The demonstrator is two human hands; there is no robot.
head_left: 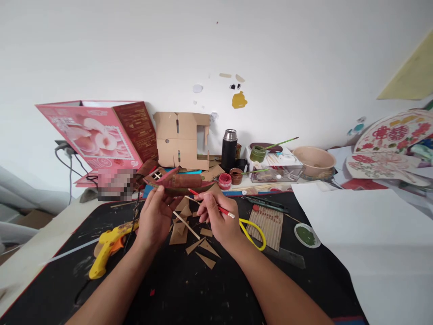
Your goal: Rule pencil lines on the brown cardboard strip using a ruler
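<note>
My right hand (216,214) is closed around a red pencil (226,211) with a white eraser end; its point faces left. My left hand (155,216) has its thumb and fingers closed on the near edge of a painted piece (174,192), dark green and brown, that looks like cardboard. Directly behind that is a reddish-brown, boat-like model (184,181); I cannot tell whether the two are joined. The pencil's tip is close to the piece. A thin wooden stick (186,225) slants between my hands, above several cardboard offcuts (207,248) on the black mat (182,289).
A yellow glue gun (110,246) lies left. To the right are yellow-handled scissors (260,237), corrugated cardboard (267,225), a metal ruler (287,258) and a green paint lid (307,235). Behind stand a black flask (229,151), paint jars (225,181) and a pink box (101,135).
</note>
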